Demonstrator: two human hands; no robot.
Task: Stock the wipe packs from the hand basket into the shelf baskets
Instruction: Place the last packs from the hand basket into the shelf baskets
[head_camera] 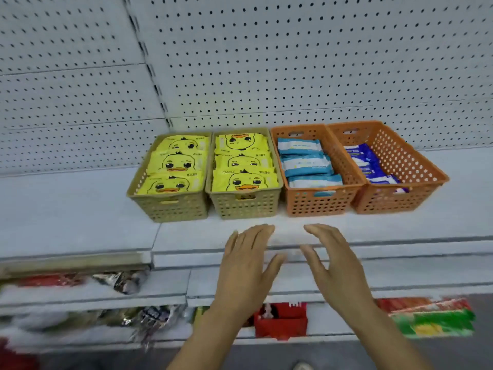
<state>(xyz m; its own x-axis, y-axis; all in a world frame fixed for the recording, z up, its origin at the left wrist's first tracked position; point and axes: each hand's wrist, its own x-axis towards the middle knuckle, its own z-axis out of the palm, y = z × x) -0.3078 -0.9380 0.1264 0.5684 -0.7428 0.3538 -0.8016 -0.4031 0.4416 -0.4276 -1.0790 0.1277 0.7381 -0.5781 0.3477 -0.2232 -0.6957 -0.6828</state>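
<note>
Four baskets stand in a row on the white shelf (80, 209). Two olive baskets (170, 206) (246, 206) on the left hold yellow duck wipe packs (173, 164) (244, 161). The left orange basket (320, 202) holds light blue wipe packs (306, 164); the right orange basket (405, 166) holds dark blue wipe packs (370, 164). My left hand (245, 263) and my right hand (333, 260) hover side by side in front of the shelf edge, palms facing each other, fingers apart, holding nothing. The hand basket is out of view.
A perforated white back panel (293, 62) rises behind the baskets. Lower shelves carry blurred snack bags (125, 281), a red box (282, 321) and red-green packs (432, 316). A shoe tip (302, 366) shows on the grey floor.
</note>
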